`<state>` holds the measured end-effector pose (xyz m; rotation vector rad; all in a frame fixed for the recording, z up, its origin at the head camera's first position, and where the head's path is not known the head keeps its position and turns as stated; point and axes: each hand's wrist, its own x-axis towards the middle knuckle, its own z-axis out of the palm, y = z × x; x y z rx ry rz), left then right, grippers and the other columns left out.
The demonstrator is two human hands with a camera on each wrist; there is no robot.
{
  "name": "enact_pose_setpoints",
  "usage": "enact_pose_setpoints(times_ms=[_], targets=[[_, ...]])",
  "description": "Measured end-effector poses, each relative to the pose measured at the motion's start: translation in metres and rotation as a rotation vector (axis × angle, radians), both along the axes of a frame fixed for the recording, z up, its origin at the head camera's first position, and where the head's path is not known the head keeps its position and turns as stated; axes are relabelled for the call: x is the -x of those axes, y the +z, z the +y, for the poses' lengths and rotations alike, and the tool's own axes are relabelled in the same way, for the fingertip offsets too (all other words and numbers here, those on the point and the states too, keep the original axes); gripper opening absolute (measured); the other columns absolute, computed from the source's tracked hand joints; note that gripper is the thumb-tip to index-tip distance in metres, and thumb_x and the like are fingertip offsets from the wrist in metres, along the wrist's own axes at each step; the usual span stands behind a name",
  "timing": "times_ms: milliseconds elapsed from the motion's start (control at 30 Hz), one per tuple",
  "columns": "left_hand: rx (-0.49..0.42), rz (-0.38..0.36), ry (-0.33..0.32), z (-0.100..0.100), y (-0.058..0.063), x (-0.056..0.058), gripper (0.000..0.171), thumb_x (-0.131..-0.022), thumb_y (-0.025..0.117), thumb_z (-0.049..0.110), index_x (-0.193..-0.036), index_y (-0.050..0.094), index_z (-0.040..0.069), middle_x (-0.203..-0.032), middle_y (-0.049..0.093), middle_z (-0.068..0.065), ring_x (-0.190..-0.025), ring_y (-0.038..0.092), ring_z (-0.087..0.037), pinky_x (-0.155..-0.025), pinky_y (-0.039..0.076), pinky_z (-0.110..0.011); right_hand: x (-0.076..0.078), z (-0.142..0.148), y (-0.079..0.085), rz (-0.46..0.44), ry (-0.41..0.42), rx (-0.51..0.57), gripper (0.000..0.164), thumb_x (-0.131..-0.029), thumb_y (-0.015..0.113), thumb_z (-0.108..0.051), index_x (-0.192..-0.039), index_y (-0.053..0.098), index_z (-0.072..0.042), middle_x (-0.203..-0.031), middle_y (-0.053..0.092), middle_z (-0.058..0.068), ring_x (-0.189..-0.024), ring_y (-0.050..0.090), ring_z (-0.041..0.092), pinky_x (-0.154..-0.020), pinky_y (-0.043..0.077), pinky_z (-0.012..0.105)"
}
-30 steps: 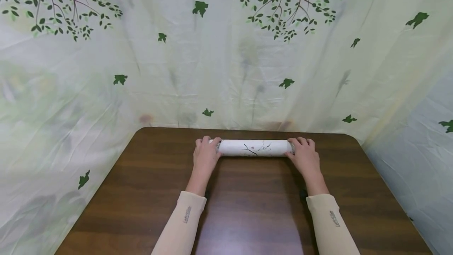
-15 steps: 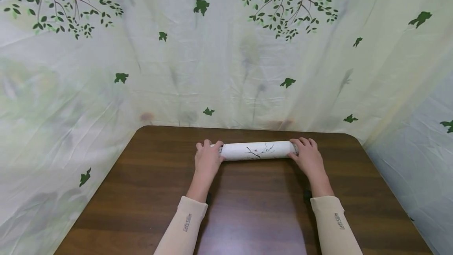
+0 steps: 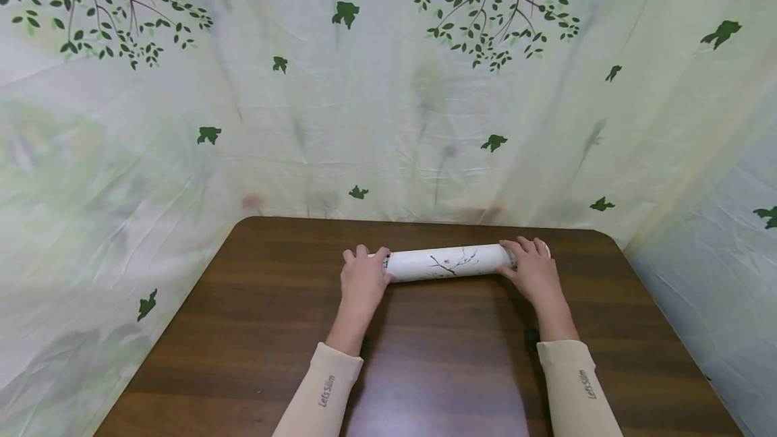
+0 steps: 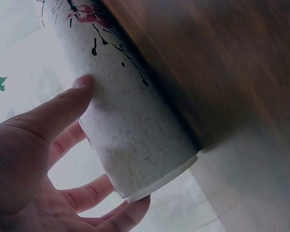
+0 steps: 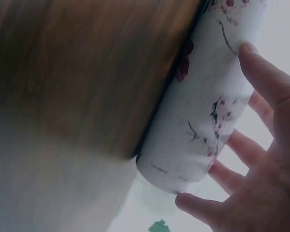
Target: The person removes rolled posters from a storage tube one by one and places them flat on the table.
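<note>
A white roll of sheet material (image 3: 446, 263), printed with dark branches and red blossoms, lies across the far part of the brown table. My left hand (image 3: 363, 283) grips its left end, and my right hand (image 3: 535, 276) holds the right end. In the left wrist view the thumb presses the roll's (image 4: 125, 111) textured side, with fingers curled behind and at its end rim. The right wrist view has the thumb on the near side of the roll (image 5: 198, 111) and the fingers on its far side and end. The roll slants slightly, its left end nearer me.
The wooden table (image 3: 273, 356) has rounded far corners and a glossy light patch in front. Behind it and along both sides hangs a pale curtain (image 3: 388, 100) printed with branches and green leaf-like shapes.
Both hands have drawn the roll a little toward me and to the right. Its left end came nearer than the right, so it now slants. The grip stays the same.
</note>
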<state>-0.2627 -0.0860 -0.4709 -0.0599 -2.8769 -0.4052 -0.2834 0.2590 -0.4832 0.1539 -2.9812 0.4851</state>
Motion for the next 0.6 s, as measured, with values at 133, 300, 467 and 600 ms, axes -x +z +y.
enact_pose_setpoints(times_ms=[133,300,467,600], targets=[[0.0,-0.012,-0.002,0.003,0.0,-0.001,0.049,-0.088,0.088,0.032,-0.134,0.07,0.027,-0.122,0.062,-0.022,-0.109,0.052,-0.042,-0.078,0.06,-0.048,0.0,-0.004,0.001,-0.022,-0.004,0.004,0.064,-0.101,0.072,-0.037,-0.158,0.048,-0.019,-0.168,0.034,0.026,-0.158,0.019,0.053,-0.114,0.025,0.084],[0.004,-0.013,0.0,0.007,0.0,-0.002,0.049,-0.089,0.087,0.032,-0.134,0.07,0.028,-0.122,0.062,-0.022,-0.109,0.053,-0.042,-0.078,0.06,-0.048,0.0,-0.01,0.001,-0.033,-0.007,0.022,0.066,-0.101,0.072,-0.04,-0.16,0.046,-0.022,-0.17,0.033,0.024,-0.159,0.018,0.051,-0.114,0.018,0.087],[0.016,-0.008,-0.008,0.01,0.0,-0.003,0.049,-0.089,0.087,0.033,-0.134,0.07,0.028,-0.123,0.062,-0.022,-0.108,0.053,-0.042,-0.076,0.06,-0.047,-0.002,-0.017,-0.001,-0.012,-0.009,0.035,0.068,-0.099,0.073,-0.042,-0.159,0.047,-0.024,-0.169,0.035,0.023,-0.159,0.019,0.051,-0.115,0.016,0.086],[0.023,-0.004,-0.013,0.011,-0.001,-0.003,0.049,-0.089,0.087,0.034,-0.135,0.07,0.028,-0.123,0.062,-0.022,-0.108,0.053,-0.041,-0.075,0.06,-0.046,-0.006,-0.029,0.001,0.013,0.0,0.036,0.068,-0.098,0.074,-0.041,-0.158,0.049,-0.024,-0.168,0.038,0.022,-0.159,0.022,0.05,-0.117,0.016,0.085]])
